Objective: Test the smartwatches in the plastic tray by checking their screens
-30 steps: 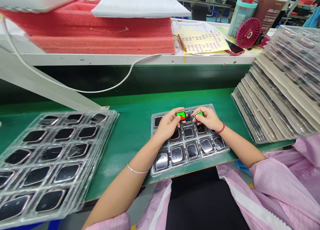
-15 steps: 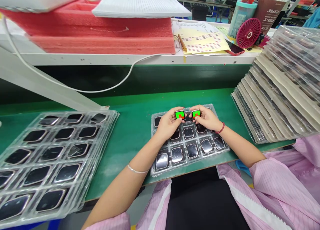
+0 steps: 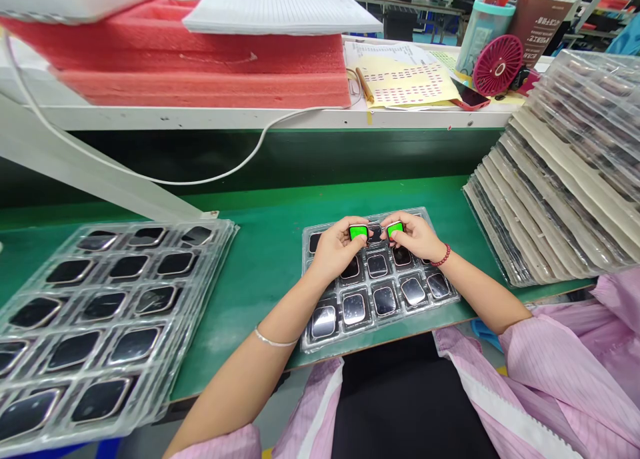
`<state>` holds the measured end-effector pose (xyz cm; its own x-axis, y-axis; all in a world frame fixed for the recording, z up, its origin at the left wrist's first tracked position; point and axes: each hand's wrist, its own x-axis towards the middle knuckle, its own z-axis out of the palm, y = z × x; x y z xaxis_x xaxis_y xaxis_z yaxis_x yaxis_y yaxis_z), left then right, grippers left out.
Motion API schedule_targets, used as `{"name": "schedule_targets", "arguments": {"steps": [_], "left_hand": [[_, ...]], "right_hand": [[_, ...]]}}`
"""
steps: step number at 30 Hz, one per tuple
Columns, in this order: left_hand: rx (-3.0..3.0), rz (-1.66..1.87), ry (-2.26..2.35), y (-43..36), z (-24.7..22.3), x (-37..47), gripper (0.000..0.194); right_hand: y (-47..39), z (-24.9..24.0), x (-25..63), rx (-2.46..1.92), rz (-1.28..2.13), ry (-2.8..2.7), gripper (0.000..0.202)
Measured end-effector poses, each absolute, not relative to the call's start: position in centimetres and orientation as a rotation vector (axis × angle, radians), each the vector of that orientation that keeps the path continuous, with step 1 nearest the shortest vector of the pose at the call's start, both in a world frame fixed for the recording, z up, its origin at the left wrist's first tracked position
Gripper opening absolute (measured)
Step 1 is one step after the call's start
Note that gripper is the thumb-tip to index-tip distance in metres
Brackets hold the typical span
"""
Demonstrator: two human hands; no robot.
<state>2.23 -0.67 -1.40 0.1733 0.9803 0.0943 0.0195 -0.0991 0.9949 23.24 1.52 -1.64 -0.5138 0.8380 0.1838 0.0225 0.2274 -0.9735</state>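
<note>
My left hand (image 3: 336,244) is closed around a smartwatch body (image 3: 358,232) whose screen glows green, the thumb on its lower edge. In my right hand (image 3: 419,236) is a second strapless smartwatch (image 3: 395,228), also lit green, with the thumb over its lower part. Both are held side by side, a small gap apart, above the far rows of a clear plastic tray (image 3: 367,287). Dark-screened watches (image 3: 385,300) lie in the tray's compartments. Some of the compartments are hidden beneath my hands.
Stacked clear trays of watches (image 3: 105,306) stand on the left. A tall leaning stack of trays (image 3: 555,199) is on the right. The shelf (image 3: 300,118) behind carries red foam (image 3: 210,72), papers, a phone and a pink fan (image 3: 497,66). A white cable (image 3: 215,179) hangs down.
Both watch screens have gone from green with red patches to plain green. The right hand has shifted very slightly; both hands keep their hold.
</note>
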Motion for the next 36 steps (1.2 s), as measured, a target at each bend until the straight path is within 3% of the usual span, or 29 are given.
{"name": "schedule_targets", "arguments": {"steps": [4, 11, 17, 23, 31, 36], "left_hand": [[1.42, 1.129, 1.063, -0.59, -1.6, 2.21, 0.041], [1.435, 1.127, 1.064, -0.61, -1.58, 2.13, 0.043], [1.439, 1.098, 1.091, -0.73, -1.39, 2.15, 0.05], [1.44, 1.083, 1.083, -0.81, -1.4, 2.18, 0.052], [1.403, 1.119, 1.039, -0.63, -1.45, 2.16, 0.043], [1.394, 1.125, 1.034, -0.72, -1.4, 2.19, 0.051]], "right_hand": [[1.45, -1.63, 23.04, -0.757, 1.336, -1.765, 0.04], [1.63, -1.86, 23.16, -0.797, 1.369, -1.765, 0.047], [1.68, -2.07, 23.14, -0.809, 1.351, -1.768, 0.047], [1.37, -1.62, 22.99, -0.788, 1.221, -1.839, 0.035], [1.54, -1.9, 23.14, -0.804, 1.294, -1.803, 0.04], [1.49, -1.92, 23.1, -0.783, 1.299, -1.807, 0.045]]}}
